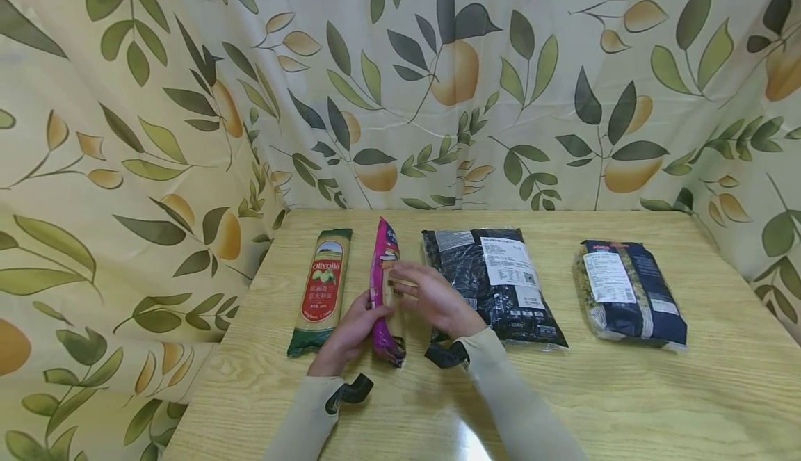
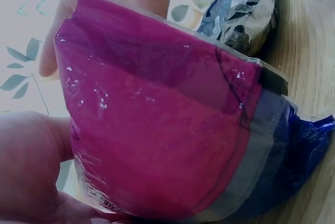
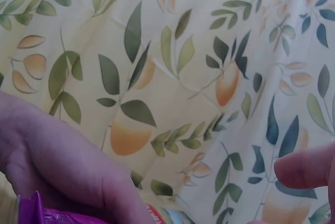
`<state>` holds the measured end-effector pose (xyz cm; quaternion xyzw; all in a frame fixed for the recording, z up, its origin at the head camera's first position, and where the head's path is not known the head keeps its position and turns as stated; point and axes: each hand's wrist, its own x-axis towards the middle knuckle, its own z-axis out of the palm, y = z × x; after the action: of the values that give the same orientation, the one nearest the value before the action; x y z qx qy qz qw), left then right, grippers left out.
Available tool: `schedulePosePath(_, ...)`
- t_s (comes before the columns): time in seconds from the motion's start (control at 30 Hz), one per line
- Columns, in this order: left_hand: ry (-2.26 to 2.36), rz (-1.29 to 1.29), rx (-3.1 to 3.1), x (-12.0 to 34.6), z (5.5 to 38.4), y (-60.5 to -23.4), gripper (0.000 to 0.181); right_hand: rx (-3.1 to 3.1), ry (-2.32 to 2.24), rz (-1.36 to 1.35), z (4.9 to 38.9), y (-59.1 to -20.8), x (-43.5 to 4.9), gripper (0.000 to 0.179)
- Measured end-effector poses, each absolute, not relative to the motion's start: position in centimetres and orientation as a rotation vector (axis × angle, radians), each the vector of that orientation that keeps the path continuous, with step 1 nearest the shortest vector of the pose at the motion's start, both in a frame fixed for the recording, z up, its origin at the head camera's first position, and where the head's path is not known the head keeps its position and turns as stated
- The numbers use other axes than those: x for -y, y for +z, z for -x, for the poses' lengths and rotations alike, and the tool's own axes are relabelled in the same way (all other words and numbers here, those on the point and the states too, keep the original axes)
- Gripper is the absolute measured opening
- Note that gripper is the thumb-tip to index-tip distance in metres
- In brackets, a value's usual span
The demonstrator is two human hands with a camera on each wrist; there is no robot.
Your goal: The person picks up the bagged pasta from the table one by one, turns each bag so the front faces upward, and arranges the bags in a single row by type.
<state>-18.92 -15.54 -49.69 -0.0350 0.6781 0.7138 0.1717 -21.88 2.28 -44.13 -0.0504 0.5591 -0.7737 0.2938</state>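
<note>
My left hand (image 1: 353,325) grips a slim magenta food packet (image 1: 377,277) by its side, and the packet stands on its edge on the table. Its magenta face (image 2: 157,114) fills much of the left wrist view; what is inside does not show plainly. My right hand (image 1: 438,297) is at the packet's right side with its fingers extended; whether they touch it I cannot tell. In the right wrist view, only a fingertip (image 3: 303,167) of that hand shows at the right edge. Just left of my left hand lies a spaghetti packet (image 1: 322,284) with a red label.
A large black plastic bag (image 1: 463,273) with white labels lies right of my right hand. Farther right is a navy and clear bag (image 1: 626,294) of pasta-like pieces. A leaf-patterned curtain (image 1: 400,99) borders the wooden table (image 1: 626,405) at the back and sides.
</note>
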Motion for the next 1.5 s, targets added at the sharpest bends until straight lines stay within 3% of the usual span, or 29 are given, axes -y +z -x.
schedulePosePath(0.53, 2.13, 0.13, -1.807, 15.6, 19.3, -50.5, 0.063, -1.435, -2.131, 0.049, 22.4, -44.8, -2.6, 0.058)
schedulePosePath(0.97, 2.221, 0.176, -1.711, 15.6, 19.1, -50.4, 0.064, -1.436, -2.098, -0.031, 22.8, -46.0, -2.4, 0.061)
schedulePosePath(1.5, 2.327, 0.278, -1.538, 16.2, 18.8, -49.5, 0.062, -1.416, -2.029, -0.061, 23.2, -48.0, -1.9, 0.048)
